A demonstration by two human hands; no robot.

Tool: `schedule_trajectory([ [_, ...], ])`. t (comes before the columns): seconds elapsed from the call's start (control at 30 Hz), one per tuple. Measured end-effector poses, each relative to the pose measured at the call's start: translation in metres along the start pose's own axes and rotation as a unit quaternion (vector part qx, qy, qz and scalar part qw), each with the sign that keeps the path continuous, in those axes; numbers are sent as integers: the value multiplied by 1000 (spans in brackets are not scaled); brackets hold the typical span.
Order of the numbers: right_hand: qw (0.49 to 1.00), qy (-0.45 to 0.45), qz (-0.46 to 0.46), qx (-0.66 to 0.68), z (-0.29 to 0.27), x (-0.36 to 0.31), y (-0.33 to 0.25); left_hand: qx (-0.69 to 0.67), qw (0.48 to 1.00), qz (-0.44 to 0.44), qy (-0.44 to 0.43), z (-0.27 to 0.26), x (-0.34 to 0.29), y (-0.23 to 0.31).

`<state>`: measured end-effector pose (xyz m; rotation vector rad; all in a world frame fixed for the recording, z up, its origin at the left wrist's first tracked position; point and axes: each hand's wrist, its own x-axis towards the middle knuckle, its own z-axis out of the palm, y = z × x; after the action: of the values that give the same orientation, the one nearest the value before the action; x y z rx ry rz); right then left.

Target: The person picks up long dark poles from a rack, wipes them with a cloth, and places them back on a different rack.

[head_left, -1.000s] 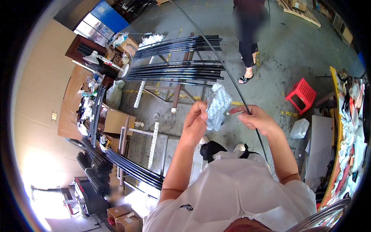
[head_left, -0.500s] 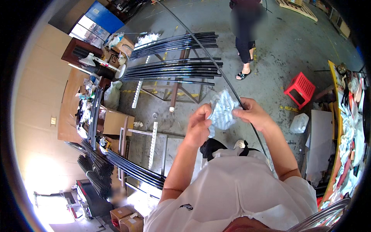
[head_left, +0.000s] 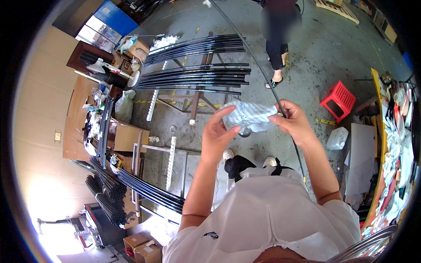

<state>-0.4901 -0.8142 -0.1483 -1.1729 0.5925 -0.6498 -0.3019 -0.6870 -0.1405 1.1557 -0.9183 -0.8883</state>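
A light blue and white striped cloth (head_left: pixel 252 116) is spread between my two hands in front of my waist. My left hand (head_left: pixel 218 135) pinches its left edge between thumb and fingers. At the opposite edge, my right hand (head_left: pixel 294 123) grips the cloth with thumb and fingertips. A long thin black rod (head_left: pixel 258 60) slants from the top of the view down past my right side, crossing the grasp of that hand. It seems to rest in the crook of the thumb. A small round shiny thing (head_left: pixel 244 132) shows just under the cloth; what it is I cannot tell.
Bundles of black rods (head_left: pixel 197 79) lie across a metal rack (head_left: pixel 197 98) ahead on the left. Another person (head_left: pixel 278 44) stands beyond the rod. To the right are a red stool (head_left: pixel 338 101), a translucent jug (head_left: pixel 337 138) and a yellow-edged table (head_left: pixel 378 109) heaped with cloths.
My hands have moved apart, and the bunched cloth is now stretched wider between them. The rod's far end has shifted right. The other person's feet have moved slightly.
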Motion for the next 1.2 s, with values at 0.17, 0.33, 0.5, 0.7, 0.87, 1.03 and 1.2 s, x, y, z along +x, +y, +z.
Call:
schedule_trajectory([
  [0.17,999,11,-36,-13,-3,-1,-1,113,993,-10,-17,-7,-1,-1],
  [0.33,998,30,-24,-53,-11,-3,-1,311,947,-37,-68,-21,-1,-6],
  [0.5,997,30,-25,-66,-9,-3,-7,363,917,123,-114,-21,4,1],
  [0.7,973,40,-165,-158,-6,4,13,-186,955,-229,13,-20,-14,-2],
  [0.87,984,-34,-71,-160,-3,-14,-4,-264,937,-207,96,-36,0,2],
  [1.03,976,-73,-53,-200,9,-38,-18,-237,960,-66,132,-74,33,41],
  [1.2,981,-111,17,-157,0,-48,33,-205,971,28,123,-114,70,94],
])
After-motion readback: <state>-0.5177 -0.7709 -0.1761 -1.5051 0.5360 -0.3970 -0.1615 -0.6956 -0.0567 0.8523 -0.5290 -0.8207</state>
